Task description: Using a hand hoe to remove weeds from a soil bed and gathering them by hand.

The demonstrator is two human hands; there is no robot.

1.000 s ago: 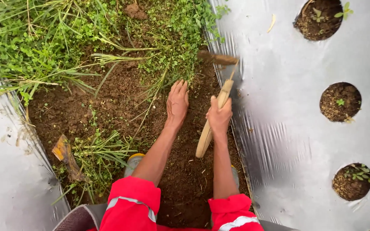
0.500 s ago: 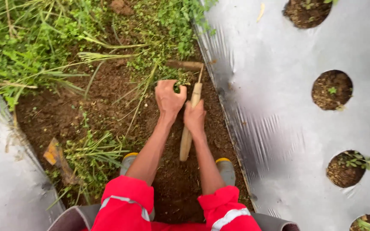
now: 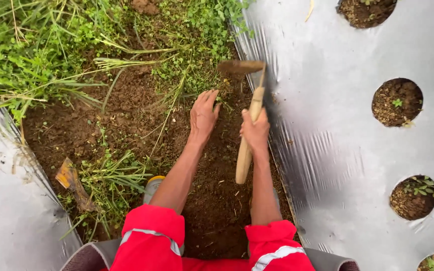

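Hoe (image 3: pixel 249 120), wooden-handled, is clenched mid-shaft in the right hand (image 3: pixel 255 131), its blade far of the fist. Left hand (image 3: pixel 203 116) lies open-fingered on soil (image 3: pixel 126 120), just left.

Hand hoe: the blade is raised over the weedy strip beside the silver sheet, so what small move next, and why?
Probably bring the hand hoe down into the soil just ahead of the left hand. The right hand grips its wooden handle with the blade lifted over green weeds, while the left hand lies flat and open on bare soil. Keep the blade off the silver plastic sheet.
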